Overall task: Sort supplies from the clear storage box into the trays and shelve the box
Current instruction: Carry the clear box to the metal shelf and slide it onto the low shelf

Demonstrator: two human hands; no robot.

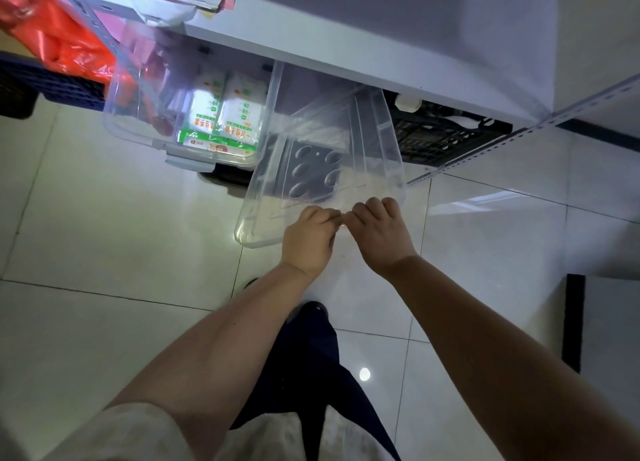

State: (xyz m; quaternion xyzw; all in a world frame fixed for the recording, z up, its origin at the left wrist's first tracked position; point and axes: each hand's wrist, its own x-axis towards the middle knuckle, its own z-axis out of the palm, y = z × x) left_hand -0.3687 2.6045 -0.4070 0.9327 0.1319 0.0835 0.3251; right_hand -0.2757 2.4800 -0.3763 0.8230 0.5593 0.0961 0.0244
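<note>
A clear storage box (263, 197) sits on the tiled floor, its far end under the white shelf (346, 44). It looks nearly bare inside, with a clear lid or panel tilted in it. My left hand (308, 238) and my right hand (381, 232) grip its near rim side by side, fingers curled over the edge. To the left stands a second clear box (138, 121) holding green-and-white packets (225, 121).
Red plastic bags (59, 44) lie at the upper left above a dark blue crate (45, 86). A black crate (446, 138) sits under the shelf at right. A slotted metal shelf upright (519, 131) runs diagonally at right. Glossy floor tiles surround my legs.
</note>
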